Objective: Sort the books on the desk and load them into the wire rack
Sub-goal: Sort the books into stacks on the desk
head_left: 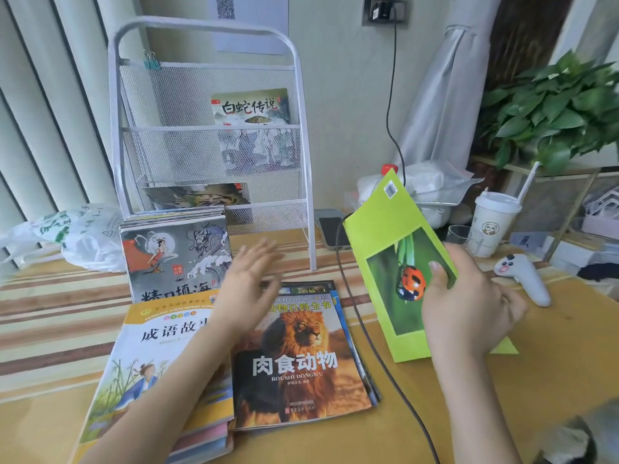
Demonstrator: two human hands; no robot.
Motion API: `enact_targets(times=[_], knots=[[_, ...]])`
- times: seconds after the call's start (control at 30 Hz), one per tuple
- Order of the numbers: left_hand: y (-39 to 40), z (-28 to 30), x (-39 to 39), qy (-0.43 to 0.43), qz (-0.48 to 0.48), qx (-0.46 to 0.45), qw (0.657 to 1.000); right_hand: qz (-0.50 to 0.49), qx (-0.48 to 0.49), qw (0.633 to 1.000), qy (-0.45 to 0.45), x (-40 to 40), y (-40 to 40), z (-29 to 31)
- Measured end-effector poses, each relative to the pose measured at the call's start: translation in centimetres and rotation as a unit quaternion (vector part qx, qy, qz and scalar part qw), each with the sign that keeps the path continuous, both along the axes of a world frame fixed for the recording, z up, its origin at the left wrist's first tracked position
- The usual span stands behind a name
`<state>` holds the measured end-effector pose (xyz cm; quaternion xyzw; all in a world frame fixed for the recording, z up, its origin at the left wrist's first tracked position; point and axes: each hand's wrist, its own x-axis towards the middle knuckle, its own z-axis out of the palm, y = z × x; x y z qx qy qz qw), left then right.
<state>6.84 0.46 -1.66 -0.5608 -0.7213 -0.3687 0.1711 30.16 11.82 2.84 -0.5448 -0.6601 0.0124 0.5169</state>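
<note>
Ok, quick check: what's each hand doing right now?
Left hand: open, fingers spread above the book piles, holding nothing.
Right hand: grip on the green ladybird book, held upright off the desk.

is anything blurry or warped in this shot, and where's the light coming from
In the head view, the left hand is smeared by motion blur, while the right hand gripping the green ladybird book is sharper. The wide lens bows the wire rack and the blinds. Soft, even daylight, no hard shadows. The lion book shows only a mild sheen.
</note>
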Motion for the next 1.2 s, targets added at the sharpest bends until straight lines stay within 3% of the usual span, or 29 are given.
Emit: enact_targets(times=[0.1, 0.17, 0.27, 0.33, 0.4, 0.47, 0.53, 0.6, 0.67, 0.73, 0.8, 0.87, 0.9, 1.0, 1.07, 1.13, 1.2], knots=[[2.2, 1.2, 3.7, 0.11, -0.129, -0.037, 0.985, 0.006, 0.001, 1.0, 0.0, -0.4, 0.0, 0.0], [3.8, 1.5, 5.6, 0.106, -0.169, -0.108, 0.974, 0.009, 0.005, 1.0, 0.005, -0.4, 0.0, 0.1], [6.2, 0.6, 6.2, 0.049, -0.134, -0.288, 0.947, 0.011, 0.006, 1.0, 0.01, -0.1, 0.0, 0.3], [7.1, -0.3, 5.5, -0.043, -0.105, -0.344, 0.932, 0.009, 0.013, 1.0, 0.021, 0.2, -0.1, 0.5], [7.3, -0.6, 4.7, -0.239, -0.113, -0.302, 0.916, 0.011, 0.027, 0.999, 0.037, 0.7, -0.1, 0.8], [7.2, 0.0, 5.0, -0.461, -0.212, -0.222, 0.832, 0.047, 0.032, 0.997, 0.056, 1.1, 0.0, 0.9], [7.4, 0.7, 5.5, -0.547, -0.276, -0.144, 0.777, 0.169, 0.019, 0.979, 0.114, 1.4, 0.3, 0.7], [7.1, 1.7, 5.7, -0.565, -0.272, -0.069, 0.776, 0.309, -0.013, 0.93, 0.199, 1.4, 0.4, 0.3], [6.0, 2.8, 5.0, -0.557, -0.238, -0.015, 0.795, 0.374, -0.028, 0.898, 0.231, 1.3, 0.7, -0.4], [4.4, 3.8, 3.2, -0.529, -0.218, 0.012, 0.82, 0.391, -0.05, 0.9, 0.188, 1.1, 1.2, -1.4], [2.6, 4.6, 2.1, -0.462, -0.283, 0.02, 0.84, 0.43, -0.129, 0.869, 0.21, 0.5, 1.7, -2.7], [0.7, 5.2, 1.9, -0.356, -0.251, -0.013, 0.9, 0.473, -0.212, 0.815, 0.26, -0.6, 1.4, -3.9], [0.1, 4.9, 1.1, -0.294, -0.216, -0.032, 0.93, 0.481, -0.228, 0.807, 0.255, -1.4, 1.1, -4.5], [-2.0, 2.4, -1.4, -0.124, -0.092, -0.093, 0.984, 0.452, -0.265, 0.844, 0.112, -3.9, 0.7, -7.2], [-3.0, 0.4, -2.2, -0.034, -0.034, -0.27, 0.962, 0.384, -0.275, 0.88, -0.041, -5.2, 0.6, -9.1], [-3.4, -0.8, -2.5, 0.006, -0.035, -0.423, 0.906, 0.329, -0.264, 0.906, -0.044, -5.6, 0.5, -9.6], [-3.2, -0.5, -1.9, -0.03, -0.037, -0.447, 0.893, 0.318, -0.268, 0.909, 0.005, -6.0, 0.6, -9.1]])
